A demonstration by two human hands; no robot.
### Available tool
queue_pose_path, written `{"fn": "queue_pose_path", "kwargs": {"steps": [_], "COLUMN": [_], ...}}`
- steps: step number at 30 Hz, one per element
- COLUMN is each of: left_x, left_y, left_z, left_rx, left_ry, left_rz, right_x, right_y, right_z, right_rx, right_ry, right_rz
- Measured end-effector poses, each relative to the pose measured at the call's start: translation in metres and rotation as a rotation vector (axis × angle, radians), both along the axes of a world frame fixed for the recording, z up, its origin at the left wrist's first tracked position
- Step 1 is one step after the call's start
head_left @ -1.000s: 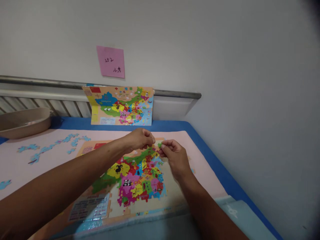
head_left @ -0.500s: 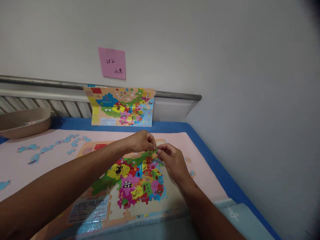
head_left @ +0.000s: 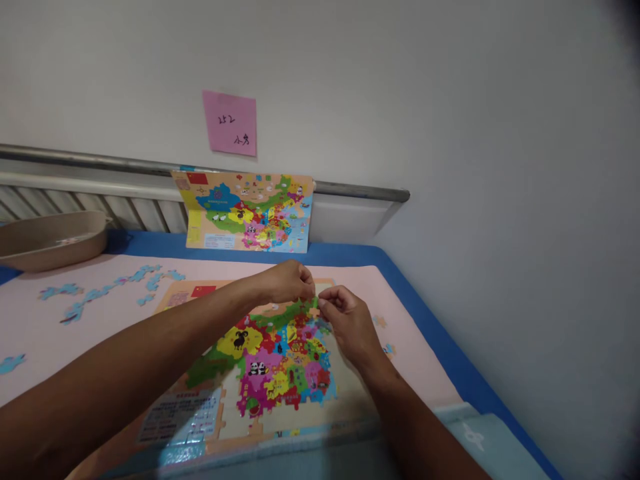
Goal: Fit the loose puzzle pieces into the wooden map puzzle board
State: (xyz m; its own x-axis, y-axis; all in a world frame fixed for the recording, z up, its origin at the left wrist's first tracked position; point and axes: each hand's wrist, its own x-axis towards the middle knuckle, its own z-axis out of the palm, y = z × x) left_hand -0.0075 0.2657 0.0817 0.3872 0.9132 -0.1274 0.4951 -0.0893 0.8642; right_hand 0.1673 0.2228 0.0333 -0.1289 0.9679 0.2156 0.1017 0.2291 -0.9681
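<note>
A partly assembled jigsaw puzzle of a map (head_left: 280,343) lies on the bed, its coloured pieces joined inside a peach border. Over its upper right part, my left hand (head_left: 290,281) is closed in a pinch, fingertips down at a small green puzzle piece (head_left: 313,304). Just to the right, my right hand (head_left: 349,319) is bent with thumb and forefinger close together at the same spot. What lies between those right fingertips is too small to make out. My left forearm covers the puzzle's left middle.
A printed map sheet (head_left: 250,213) leans against the metal rail (head_left: 360,191). Loose blue puzzle pieces (head_left: 100,293) lie on the pink sheet at left, and a few pieces (head_left: 389,349) at right. A beige basin (head_left: 55,241) stands far left. A light blue cloth (head_left: 450,427) covers the near edge.
My fingertips, which met over the green piece, now have a small gap between them. The surroundings have shifted slightly to the right in view.
</note>
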Motion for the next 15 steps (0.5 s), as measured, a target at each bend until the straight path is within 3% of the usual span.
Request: {"fn": "queue_pose_path", "kwargs": {"steps": [4, 10, 12, 15], "left_x": [0.0, 0.001, 0.006, 0.022], "left_y": [0.006, 0.018, 0.022, 0.031], "left_z": [0.0, -0.012, -0.017, -0.022], "left_rx": [0.041, 0.048, 0.047, 0.078], "left_ry": [-0.034, -0.003, 0.035, 0.131], "left_rz": [0.096, 0.193, 0.17, 0.129], "right_x": [0.007, 0.065, 0.081, 0.086], "right_y": [0.005, 0.039, 0.046, 0.047], "right_z": [0.008, 0.023, 0.023, 0.015], "right_rx": [0.01, 0.013, -0.059, -0.154], "right_ry": [0.055, 0.406, 0.541, 0.643], "right_rz": [-0.106, -0.617, -0.637, -0.536]}}
